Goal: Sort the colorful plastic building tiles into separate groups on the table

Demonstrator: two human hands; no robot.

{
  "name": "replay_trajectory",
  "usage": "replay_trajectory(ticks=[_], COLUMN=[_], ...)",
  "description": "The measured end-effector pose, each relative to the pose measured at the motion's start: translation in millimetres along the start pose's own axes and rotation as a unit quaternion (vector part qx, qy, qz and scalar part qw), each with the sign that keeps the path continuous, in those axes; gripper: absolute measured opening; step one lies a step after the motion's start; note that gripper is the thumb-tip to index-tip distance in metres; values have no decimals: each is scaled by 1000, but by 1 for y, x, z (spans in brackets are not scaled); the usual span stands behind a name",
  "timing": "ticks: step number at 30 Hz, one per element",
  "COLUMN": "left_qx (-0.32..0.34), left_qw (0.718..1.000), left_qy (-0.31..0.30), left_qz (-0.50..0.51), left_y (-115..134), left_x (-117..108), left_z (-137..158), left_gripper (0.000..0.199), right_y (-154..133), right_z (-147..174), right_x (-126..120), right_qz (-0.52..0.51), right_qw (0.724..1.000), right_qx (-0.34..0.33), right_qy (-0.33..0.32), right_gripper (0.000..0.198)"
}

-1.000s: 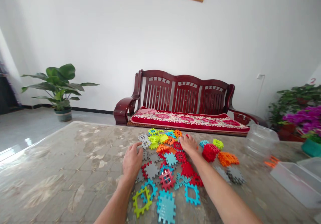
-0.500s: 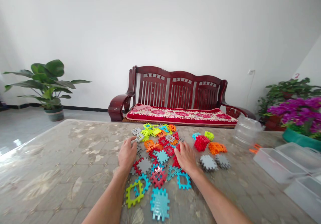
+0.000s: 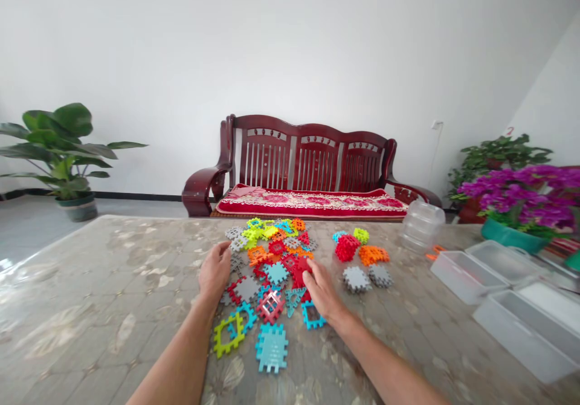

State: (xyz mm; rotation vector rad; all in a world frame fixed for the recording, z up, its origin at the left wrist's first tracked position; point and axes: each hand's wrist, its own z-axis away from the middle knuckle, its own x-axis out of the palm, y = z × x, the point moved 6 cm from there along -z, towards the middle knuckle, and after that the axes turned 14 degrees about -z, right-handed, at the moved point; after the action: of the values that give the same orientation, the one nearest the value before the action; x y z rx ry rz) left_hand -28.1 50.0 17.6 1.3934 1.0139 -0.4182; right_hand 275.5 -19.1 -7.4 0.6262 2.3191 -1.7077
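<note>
The person's two bare forearms reach forward over a bench with a marbled, glossy top. A heap of flat, notched plastic building tiles in red, grey, orange, yellow-green and light blue lies spread across the middle of it.

The left hand rests palm down at the left edge of the heap, fingers loosely spread and slightly curled, touching grey tiles; it grips nothing. The right hand lies palm down on the heap's right side with fingers together, its fingertips on a red tile; whether it pinches that tile cannot be told.

Nearer the person lie a light-blue square tile, a yellow-green frame tile, a red lattice tile and a blue frame tile just under the right wrist.

To the right, apart from the heap, sit a red block cluster, an orange tile and two grey tiles. Farther right stand a clear round container and clear rectangular tubs. Behind the bench are a dark red wooden sofa, a potted leafy plant and purple flowers.
</note>
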Motion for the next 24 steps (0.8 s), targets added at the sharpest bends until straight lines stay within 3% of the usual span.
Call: replay_trajectory(ticks=[4, 10, 13, 17, 20, 22, 24], left_qx=[6, 42, 17, -24, -45, -51, -48], left_qw=[1000, 997, 997, 997, 991, 990, 991], left_qy=[2, 1, 12, 50, 80, 87, 80], left_qz=[7, 62, 70, 60, 94, 100, 92], left_y=[0, -4, -14, -29, -35, -35, -33], left_x=[1, 5, 1, -11, -17, -18, -15], left_z=[-2, 0, 8, 21, 26, 25, 22], left_gripper=[40, 42, 44, 48, 51, 50, 50], right_y=[-13, -39, -53, -48, -21, 4, 30], right_z=[13, 25, 23, -10, -48, -70, -86], right_x=[-8, -30, -44, -107, -178, -216, -237], right_qz=[-94, -102, -142, -206, -136, -32, 83], right_qw=[995, 989, 981, 967, 983, 998, 996], right_qx=[-27, -99, -117, -86, -45, -2, 24], right_qy=[4, 39, 58, 118, 114, 62, -34], right_gripper=[49, 36, 31, 30, 33, 47, 64])
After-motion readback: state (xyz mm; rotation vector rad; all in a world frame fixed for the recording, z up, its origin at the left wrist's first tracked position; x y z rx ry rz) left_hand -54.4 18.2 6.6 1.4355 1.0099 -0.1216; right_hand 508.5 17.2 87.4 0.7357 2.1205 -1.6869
